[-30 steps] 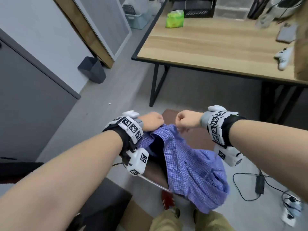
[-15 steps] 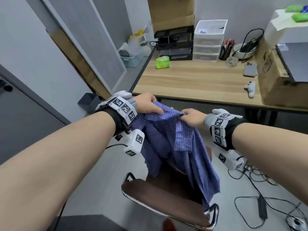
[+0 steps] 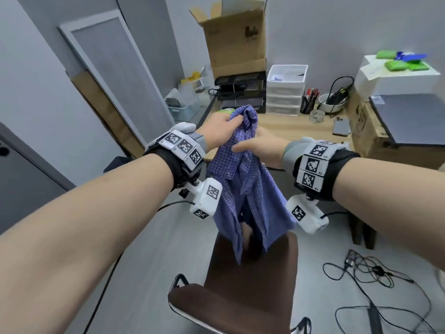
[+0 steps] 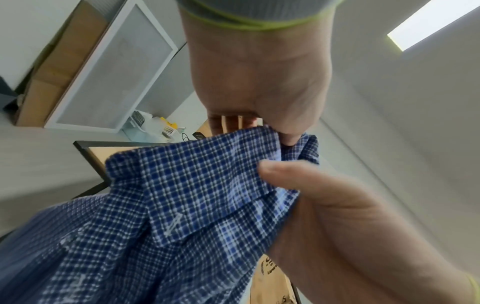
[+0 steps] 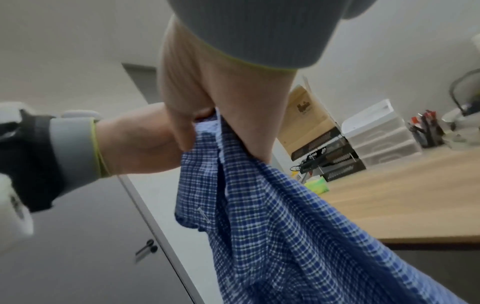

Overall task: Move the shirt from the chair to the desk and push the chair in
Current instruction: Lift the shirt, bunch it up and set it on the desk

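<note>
The blue checked shirt (image 3: 243, 182) hangs in the air above the brown chair (image 3: 243, 295), its lower end just over the seat. My left hand (image 3: 232, 122) grips the bunched top of the shirt in front of the wooden desk's (image 3: 291, 127) near edge. My right hand (image 3: 252, 147) pinches the cloth just below and to the right. In the left wrist view my left hand (image 4: 262, 127) holds the shirt's (image 4: 192, 195) collar edge between thumb and fingers. In the right wrist view my right hand (image 5: 205, 131) clamps a fold of the shirt (image 5: 272, 216).
At the desk's back stand a cardboard box (image 3: 236, 42), black trays (image 3: 240, 92), white drawers (image 3: 285, 92), a pen cup (image 3: 308, 102) and a phone (image 3: 340, 126). A large box (image 3: 385, 131) takes the desk's right end. Cables (image 3: 375, 280) lie on the floor to the right.
Both hands have lifted the shirt off the chair seat and carried it up and forward toward the desk. The two hands have come closer together on the cloth.
</note>
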`<state>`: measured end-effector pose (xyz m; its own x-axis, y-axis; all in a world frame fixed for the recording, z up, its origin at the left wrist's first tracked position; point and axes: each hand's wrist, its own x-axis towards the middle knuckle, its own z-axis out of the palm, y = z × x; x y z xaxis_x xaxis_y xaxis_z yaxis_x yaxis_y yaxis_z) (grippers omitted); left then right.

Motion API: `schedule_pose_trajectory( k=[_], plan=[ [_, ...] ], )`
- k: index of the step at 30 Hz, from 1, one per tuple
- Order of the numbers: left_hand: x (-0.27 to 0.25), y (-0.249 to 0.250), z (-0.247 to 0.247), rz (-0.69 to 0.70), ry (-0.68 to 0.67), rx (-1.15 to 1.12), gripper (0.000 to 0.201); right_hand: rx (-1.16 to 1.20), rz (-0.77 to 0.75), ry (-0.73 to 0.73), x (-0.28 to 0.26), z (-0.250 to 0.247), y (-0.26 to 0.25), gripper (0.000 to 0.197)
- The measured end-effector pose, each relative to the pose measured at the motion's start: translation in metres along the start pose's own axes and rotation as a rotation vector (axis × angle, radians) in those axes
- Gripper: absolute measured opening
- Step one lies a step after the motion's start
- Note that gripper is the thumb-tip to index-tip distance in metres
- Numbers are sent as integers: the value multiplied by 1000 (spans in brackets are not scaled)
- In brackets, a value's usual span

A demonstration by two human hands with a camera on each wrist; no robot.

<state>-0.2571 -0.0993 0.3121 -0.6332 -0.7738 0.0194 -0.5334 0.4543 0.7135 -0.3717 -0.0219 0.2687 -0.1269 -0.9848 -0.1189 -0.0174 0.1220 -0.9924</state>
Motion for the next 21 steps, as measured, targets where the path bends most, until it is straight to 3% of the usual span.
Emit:
schedule_pose_trajectory(
  k=[4, 7, 9, 11, 16, 21],
  plan=[
    [-7, -12, 9, 4, -120, -154, 33, -91, 9, 206, 10, -11, -5, 30],
    [-9, -36, 24, -1, -96, -210, 102, 113, 31, 272, 20, -19, -18, 31],
    [-14, -50, 36, 29, -90, -199, 116, 237, 41, 307, 23, -15, -36, 31],
    [-14, -59, 51, 52, -80, -253, 103, 343, 44, 265, 27, -12, -55, 31],
    [-7, -52, 65, 92, 125, -376, 56, 540, -5, 56, 24, -9, -98, 22],
    [9, -37, 72, -7, 216, -215, 15, 646, -80, 6, 20, -3, -129, 28]
  ],
)
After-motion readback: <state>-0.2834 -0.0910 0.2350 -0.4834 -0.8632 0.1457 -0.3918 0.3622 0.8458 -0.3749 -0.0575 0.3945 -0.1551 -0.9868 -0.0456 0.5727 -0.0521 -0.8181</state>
